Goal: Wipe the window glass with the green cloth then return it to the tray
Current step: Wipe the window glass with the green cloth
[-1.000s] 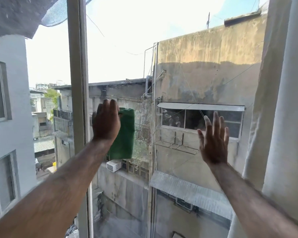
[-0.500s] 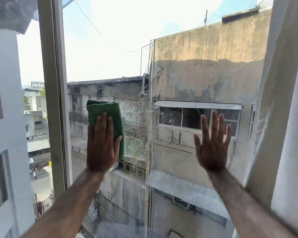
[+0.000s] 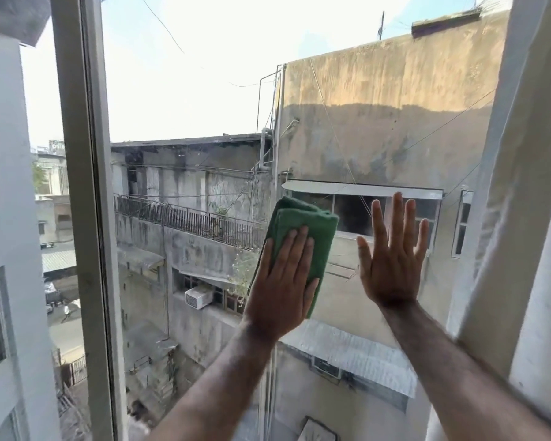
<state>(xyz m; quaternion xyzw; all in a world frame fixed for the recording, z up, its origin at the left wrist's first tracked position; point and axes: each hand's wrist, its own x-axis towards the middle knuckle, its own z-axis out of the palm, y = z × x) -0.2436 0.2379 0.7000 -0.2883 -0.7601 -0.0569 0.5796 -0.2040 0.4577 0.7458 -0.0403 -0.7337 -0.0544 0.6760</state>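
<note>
A folded green cloth (image 3: 303, 219) lies flat against the window glass (image 3: 185, 100), a little right of the pane's middle. My left hand (image 3: 283, 284) presses it there with the palm and spread fingers, covering its lower half. Just to the right, my right hand (image 3: 392, 253) rests flat on the bare glass with its fingers apart and nothing in it. The two hands are close together, a narrow gap between them. No tray shows in this view.
A grey vertical window frame (image 3: 83, 218) bounds the pane on the left. A pale curtain (image 3: 528, 202) hangs along the right edge, close to my right forearm. Beyond the glass stand weathered concrete buildings and a street far below.
My left hand has slid the cloth rightwards across the glass, from beside the left frame to next to my right hand. The right hand has stayed flat on the pane.
</note>
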